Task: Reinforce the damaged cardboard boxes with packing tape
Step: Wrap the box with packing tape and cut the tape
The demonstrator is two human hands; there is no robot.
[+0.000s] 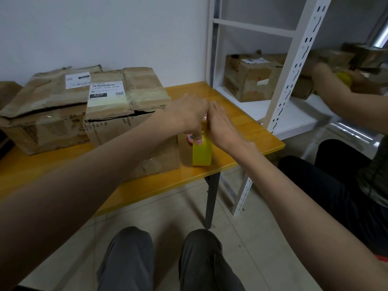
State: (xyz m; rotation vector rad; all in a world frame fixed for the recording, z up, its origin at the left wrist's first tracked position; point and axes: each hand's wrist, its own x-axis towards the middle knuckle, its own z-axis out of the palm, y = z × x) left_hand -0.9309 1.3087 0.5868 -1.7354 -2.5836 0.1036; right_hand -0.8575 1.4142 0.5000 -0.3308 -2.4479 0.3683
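Observation:
A yellow roll of packing tape (202, 153) stands on edge on the orange table (241, 122), right against the side of a torn cardboard box (126, 110). My left hand (189, 114) reaches over the roll from above, fingers curled down around its top, one fingertip on the yellow side. My right hand (220, 124) lies against the left hand with its fingers straight along the roll's top; it is blurred. A small pink and teal object (190, 139) shows just behind the roll, mostly hidden. A second crushed box (44, 114) sits to the left.
A white metal shelf (279, 114) stands right of the table with a worn box (249, 78) on it. Another person (346, 175) sits at the right, hands on a box (327, 57) on the shelf, holding something yellow (344, 78). My knees are below the table edge.

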